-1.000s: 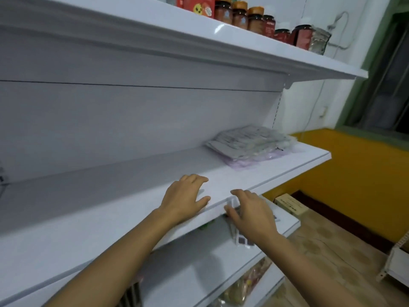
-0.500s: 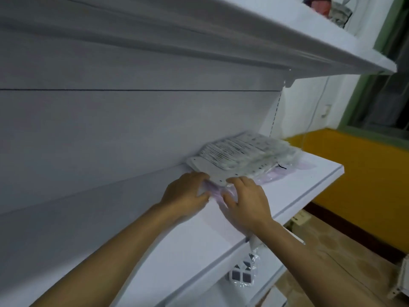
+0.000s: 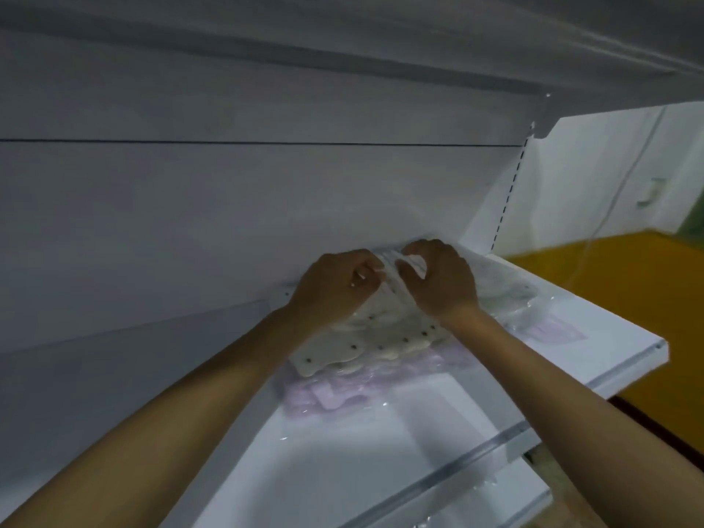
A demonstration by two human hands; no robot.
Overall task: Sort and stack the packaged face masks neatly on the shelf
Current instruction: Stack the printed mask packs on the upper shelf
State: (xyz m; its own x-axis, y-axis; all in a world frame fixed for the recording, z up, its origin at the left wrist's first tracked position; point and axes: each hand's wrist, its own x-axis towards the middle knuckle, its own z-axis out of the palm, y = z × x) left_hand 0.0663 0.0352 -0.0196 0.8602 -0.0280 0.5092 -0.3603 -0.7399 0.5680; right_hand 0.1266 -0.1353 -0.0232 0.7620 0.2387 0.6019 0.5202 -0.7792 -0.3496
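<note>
A person is standing at a white shelf and is reaching both bare arms out over it. The packaged face masks are lying in a pile on the shelf, near its right end and close to the grey back wall. The packs on top are looking white with small dark dots. The bottom packs are looking light purple, and they are poking out at the front of the pile. All of them are sitting in clear, shiny wrap. The left hand is resting on the left side of the pile, at its far end. Its fingers are curling in, and its grip is pinching the wrap of the top pack. The right hand is sitting just beside it, on the right side of the pile. Its fingers are curling in too, and its grip is pinching that same top pack. The two hands are nearly touching, with a bit of shiny wrap showing between them. Another shelf is hanging over the hands and making it dim there. A thin post with dark slots is running up at the right end of the back wall. A yellow wall is showing past the end of the shelf. Everything is looking a little blurry.
</note>
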